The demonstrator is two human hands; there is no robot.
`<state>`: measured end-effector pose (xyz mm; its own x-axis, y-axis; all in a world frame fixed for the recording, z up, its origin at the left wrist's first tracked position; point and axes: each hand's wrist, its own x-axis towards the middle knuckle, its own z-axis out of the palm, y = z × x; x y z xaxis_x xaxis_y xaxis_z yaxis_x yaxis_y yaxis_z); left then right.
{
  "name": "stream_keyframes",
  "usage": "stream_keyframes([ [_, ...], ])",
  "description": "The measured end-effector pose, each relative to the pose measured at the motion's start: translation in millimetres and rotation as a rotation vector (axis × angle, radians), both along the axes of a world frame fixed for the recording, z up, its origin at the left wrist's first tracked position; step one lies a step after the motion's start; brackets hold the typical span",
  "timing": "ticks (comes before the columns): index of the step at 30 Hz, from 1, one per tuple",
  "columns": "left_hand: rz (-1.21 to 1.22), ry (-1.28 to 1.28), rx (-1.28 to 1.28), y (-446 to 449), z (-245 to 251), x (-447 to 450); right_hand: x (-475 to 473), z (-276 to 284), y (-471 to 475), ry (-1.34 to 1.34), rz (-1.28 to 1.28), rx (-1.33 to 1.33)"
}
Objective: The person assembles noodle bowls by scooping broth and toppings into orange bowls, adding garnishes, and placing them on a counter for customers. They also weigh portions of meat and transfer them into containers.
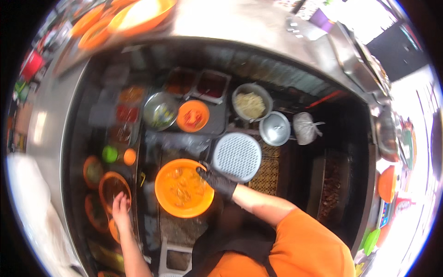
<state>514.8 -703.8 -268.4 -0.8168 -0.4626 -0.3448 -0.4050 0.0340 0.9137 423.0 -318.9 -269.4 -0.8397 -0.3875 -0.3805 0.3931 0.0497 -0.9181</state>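
Observation:
In front of me an orange plastic basin (161, 197) holds a yellowish liquid with pieces in it. My right hand (219, 181), in a black glove, grips the basin's right rim, thumb over the edge. Off to the left, my bare left hand (121, 207) reaches over an orange-rimmed bowl (104, 187) with dark contents. Blur hides whether its fingers hold anything. Just beyond the gloved hand lies a pale grey perforated plastic piece (237, 156), perhaps a stool top.
Farther off are a steel bowl (148, 110), a small orange bowl (206, 121), a pot (268, 100) of pale chopped food, a metal lid (275, 128) and a tied plastic bag (305, 128). A steel counter (45, 104) edges the left; a grey stool (166, 258) stands near my body.

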Motion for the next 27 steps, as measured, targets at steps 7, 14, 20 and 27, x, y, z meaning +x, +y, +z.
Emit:
stream_keyframes([
  [7, -0.180, 0.058, 0.093, 139, 56, -100, 26, 29, 142, 0.068, -0.219, -0.047],
  [14, -0.753, 0.430, 0.055, 334, 198, -210, 98, 50, 212, 0.101, -0.605, 0.008],
  [20, -1.271, 0.770, 0.066, 519, 314, -186, 157, 52, 249, 0.088, -0.964, 0.120],
  [27, -1.642, 1.193, -0.093, 673, 392, -113, 223, 104, 258, -0.202, -1.460, -0.468],
])
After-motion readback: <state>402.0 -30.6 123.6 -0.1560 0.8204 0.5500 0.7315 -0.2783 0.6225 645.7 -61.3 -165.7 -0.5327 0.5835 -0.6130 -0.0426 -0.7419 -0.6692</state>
